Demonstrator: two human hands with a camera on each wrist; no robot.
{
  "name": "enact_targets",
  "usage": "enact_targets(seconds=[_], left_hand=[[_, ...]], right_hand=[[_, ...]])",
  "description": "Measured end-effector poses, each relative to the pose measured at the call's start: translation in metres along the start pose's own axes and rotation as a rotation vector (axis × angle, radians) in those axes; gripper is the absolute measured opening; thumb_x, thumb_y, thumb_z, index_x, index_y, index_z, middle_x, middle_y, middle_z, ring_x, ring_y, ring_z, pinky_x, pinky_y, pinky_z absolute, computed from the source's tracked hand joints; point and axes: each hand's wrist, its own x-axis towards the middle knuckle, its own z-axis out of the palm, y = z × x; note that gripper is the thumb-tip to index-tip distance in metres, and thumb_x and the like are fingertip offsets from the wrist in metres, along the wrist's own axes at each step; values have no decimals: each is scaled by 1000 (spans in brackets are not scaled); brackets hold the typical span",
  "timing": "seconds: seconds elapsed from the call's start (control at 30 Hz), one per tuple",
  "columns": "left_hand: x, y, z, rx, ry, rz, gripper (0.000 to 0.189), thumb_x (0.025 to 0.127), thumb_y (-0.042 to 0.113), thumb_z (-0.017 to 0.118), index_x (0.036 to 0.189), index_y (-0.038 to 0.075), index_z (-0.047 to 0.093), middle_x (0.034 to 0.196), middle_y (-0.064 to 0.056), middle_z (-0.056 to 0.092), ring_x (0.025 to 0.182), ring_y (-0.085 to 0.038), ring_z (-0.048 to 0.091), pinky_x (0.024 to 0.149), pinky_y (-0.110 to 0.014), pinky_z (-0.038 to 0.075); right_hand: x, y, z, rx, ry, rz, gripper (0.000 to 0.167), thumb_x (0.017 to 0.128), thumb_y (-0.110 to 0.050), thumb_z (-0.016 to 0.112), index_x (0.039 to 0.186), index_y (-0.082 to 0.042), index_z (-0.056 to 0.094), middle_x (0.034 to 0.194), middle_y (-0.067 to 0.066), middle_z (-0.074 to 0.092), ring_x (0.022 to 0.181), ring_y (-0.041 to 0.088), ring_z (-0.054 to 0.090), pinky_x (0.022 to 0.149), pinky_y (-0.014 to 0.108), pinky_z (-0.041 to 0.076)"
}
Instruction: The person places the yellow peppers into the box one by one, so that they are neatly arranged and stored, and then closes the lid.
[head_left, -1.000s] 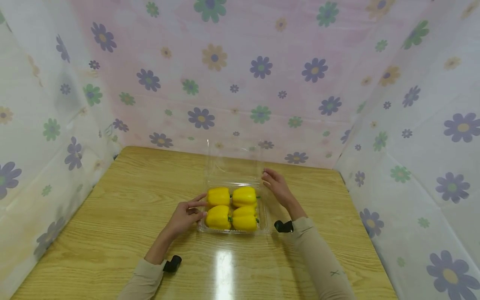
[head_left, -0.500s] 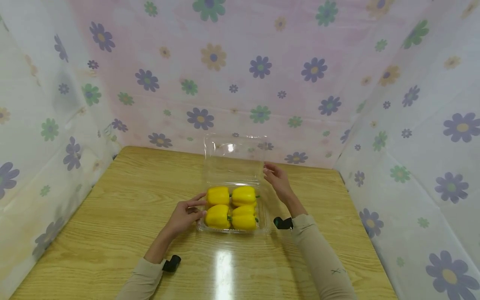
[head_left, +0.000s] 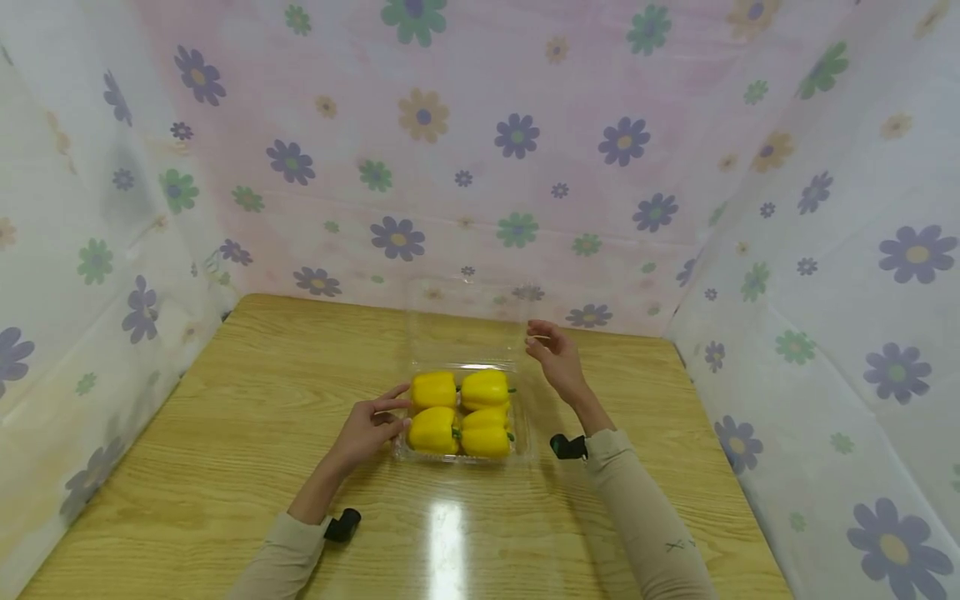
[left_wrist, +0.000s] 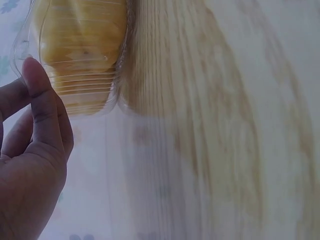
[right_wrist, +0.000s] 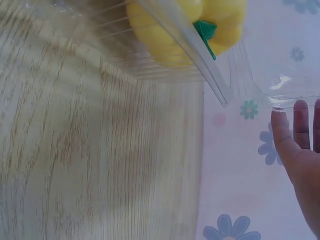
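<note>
A clear plastic clamshell box stands on the table with its lid raised at the back. Several yellow bell peppers lie inside in two rows, with green stems toward the right. My left hand rests against the box's left side, thumb and fingers spread apart; in the left wrist view its thumb tip meets the clear rim. Beside the lid's right edge is my right hand, fingers slightly bent. In the right wrist view, its fingertips touch the lid's edge.
The wood-grain table surrounds the box. A flowered curtain stands close behind the lid and along both sides. Black wrist cameras stick out from both cuffs.
My right hand has moved slightly away toward the back, its fingers spreading more along the lid's edge. The lid's tilt has shifted a little. My left hand keeps its place on the box.
</note>
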Motion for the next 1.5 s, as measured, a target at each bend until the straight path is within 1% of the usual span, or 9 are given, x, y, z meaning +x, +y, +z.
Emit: enact_targets(seconds=[0.17,0.27,0.37,0.5,0.77,1.03,1.13,1.37,1.5], left_hand=[[1,2,2,-9,24,-15,36,97,-1,65,133,-9,62,162,-13,38,72,-16,60,58,-23,54],[1,2,2,-19,30,-15,36,97,-2,65,132,-10,62,162,-13,38,71,-15,60,58,-22,54],[2,2,2,-29,27,-8,36,97,-2,65,133,-10,61,162,-13,38,70,-14,60,58,-22,54],[1,1,2,-39,23,-1,37,98,-2,64,134,-10,61,162,-14,38,71,-13,61,58,-23,54],[0,2,4,-53,30,-5,36,98,-1,64,133,-10,61,162,-13,38,71,-14,60,58,-22,54],[-1,0,4,-32,30,0,37,98,0,65,133,-10,61,162,-14,38,70,-13,60,58,-22,54],[-1,-2,3,-27,15,4,37,98,2,65,134,-10,61,162,-14,38,72,-13,61,59,-22,54],[-1,-4,-3,-5,-17,16,37,101,4,62,135,-10,60,162,-16,36,77,-12,63,63,-23,57],[-1,-3,-4,-11,-31,23,38,100,2,62,136,-11,58,163,-17,35,72,-13,61,64,-24,57]], right_hand=[[-4,-15,4,-30,28,-60,27,99,3,61,126,10,60,110,0,62,112,41,58,88,20,56],[-8,-28,6,-52,53,-98,24,97,7,62,121,13,62,109,5,63,107,33,62,86,18,56],[-10,-34,7,-61,70,-134,23,96,7,63,118,14,62,110,20,64,101,19,64,85,18,57],[-7,-18,4,-56,80,-189,19,96,6,65,112,16,63,109,33,61,93,11,65,82,20,59],[-12,-1,1,-87,117,-274,9,94,11,64,100,17,64,98,33,62,87,15,65,80,21,59],[-32,-18,7,-66,97,-259,8,95,14,60,99,21,60,99,36,59,96,41,62,83,20,57],[-37,-20,7,-50,85,-241,10,95,13,60,101,21,59,99,30,61,97,38,63,83,20,58],[-39,1,3,-20,82,-246,7,97,12,57,103,13,62,103,16,63,99,12,62,88,18,55],[-43,3,2,-13,69,-274,10,101,8,54,102,11,63,104,15,64,101,16,62,93,20,53]])
